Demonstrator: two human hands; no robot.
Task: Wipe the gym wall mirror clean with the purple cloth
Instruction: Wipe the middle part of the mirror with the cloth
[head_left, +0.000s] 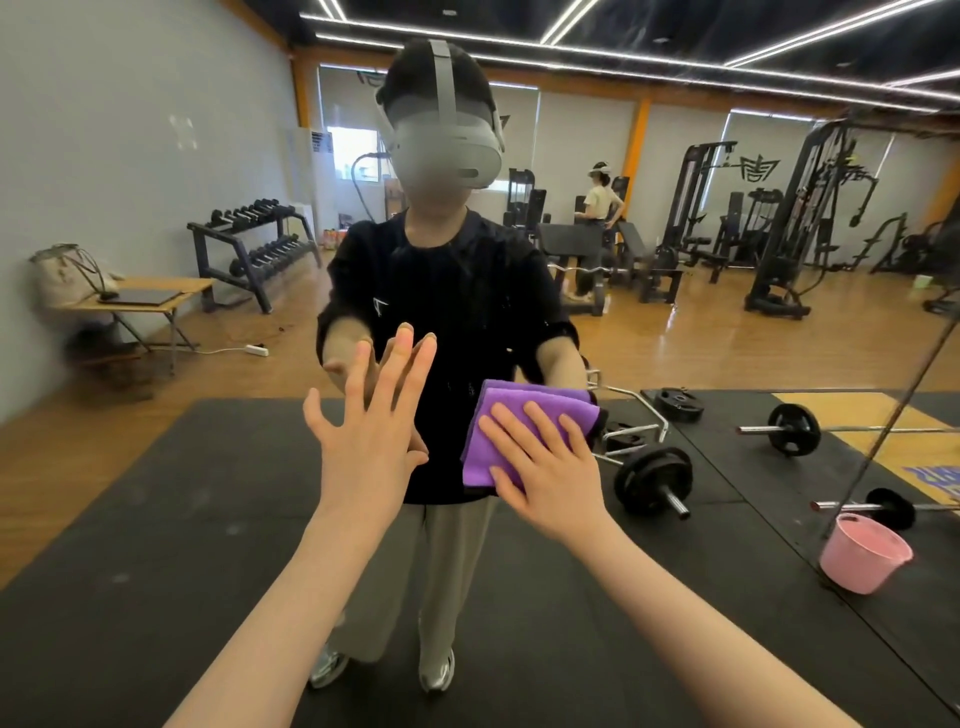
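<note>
Pink bucket (863, 553): a plastic tub with a rolled rim is standing low on the right by the mirror's foot; what is lying inside it cannot be told from this angle.
Left hand (371, 431): it is reaching forward with the palm to the wall mirror (156, 156), fingers straight and close together, thumb spread wide; the fingertips seem to be meeting their own reflection, so it is probably touching the glass, and it is holding nothing.
Right hand (545, 462): it is pressing flat on the purple cloth (493, 415), fingers spread and straight, not curled round it.
Purple cloth: a soft, fuzzy folded cloth is lying flat against the mirror at about waist height of the reflection, just right of the left hand and apart from it.
Wall mirror: the smooth glass is showing the person in a dark top and a grey headset, with black rubber floor mats (156, 519).
Barbells (654, 480): black round plates on metal bars are lying on the mats to the right.
Dumbbell rack (254, 244): a dark angled frame is standing by the far wall.
</note>
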